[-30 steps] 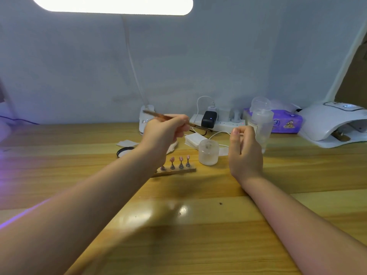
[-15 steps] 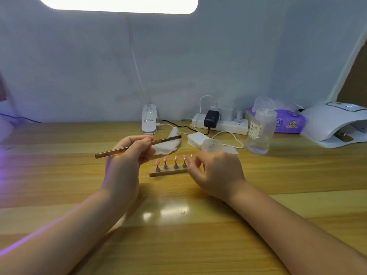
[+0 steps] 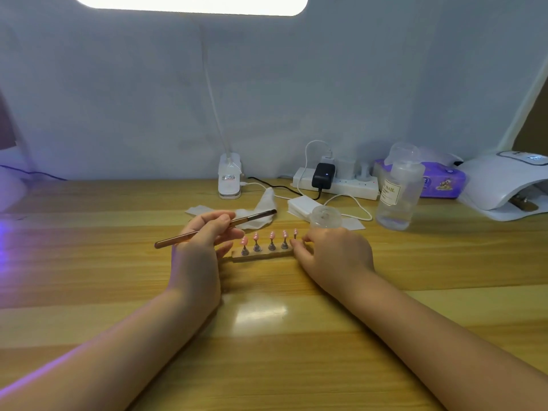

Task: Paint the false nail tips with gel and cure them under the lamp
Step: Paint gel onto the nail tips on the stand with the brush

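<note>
Standing between both hands' fingers (image 3: pixel 298 244), the nail holder (image 3: pixel 262 253).

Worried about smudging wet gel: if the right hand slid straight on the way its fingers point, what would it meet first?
Likely the wooden holder: the right hand already reaches its right end, beside the rightmost nail tip.

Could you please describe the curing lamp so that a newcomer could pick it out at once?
Follow the wooden table to its far right edge. The curing lamp sits there, right of the purple tissue pack: a white dome with an open front, larger than anything near it.
</note>
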